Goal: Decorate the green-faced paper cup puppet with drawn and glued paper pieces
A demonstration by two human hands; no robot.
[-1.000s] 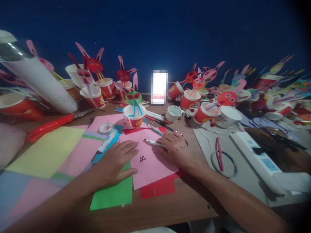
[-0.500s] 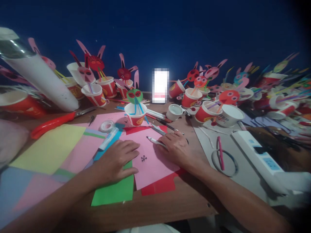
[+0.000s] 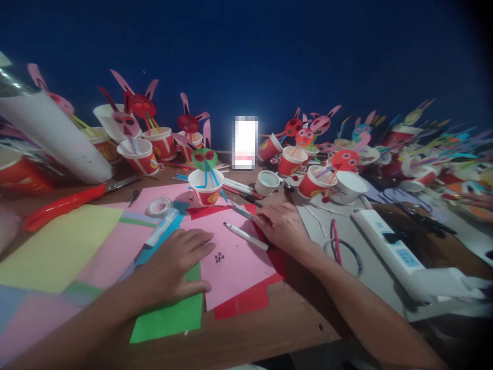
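My left hand (image 3: 183,259) lies flat with fingers stretched over the left edge of a pink paper sheet (image 3: 223,288) and a green sheet (image 3: 165,321). A small black branching mark (image 3: 219,257) is drawn on the pink sheet. Across that sheet lies a white marker (image 3: 246,236), its dark tip pointing left. Just beyond it, my right hand (image 3: 283,223) has its fingers curled over the handle end of scissors (image 3: 242,209); the grey blades point left and the handles are hidden. Red paper (image 3: 242,306) shows beneath the pink sheet.
A paper cup (image 3: 206,192) with a green paper face (image 3: 204,159) stands behind the sheets. Around it are a tape roll (image 3: 159,206), red-handled scissors (image 3: 65,205), a small white cup (image 3: 268,183), several decorated cups, a bright phone (image 3: 245,144) and a power strip (image 3: 389,252).
My right hand has let go of the marker, which now rests on the pink sheet, and has shifted onto the scissors. My left hand stays on the paper. The whole view has shifted slightly.
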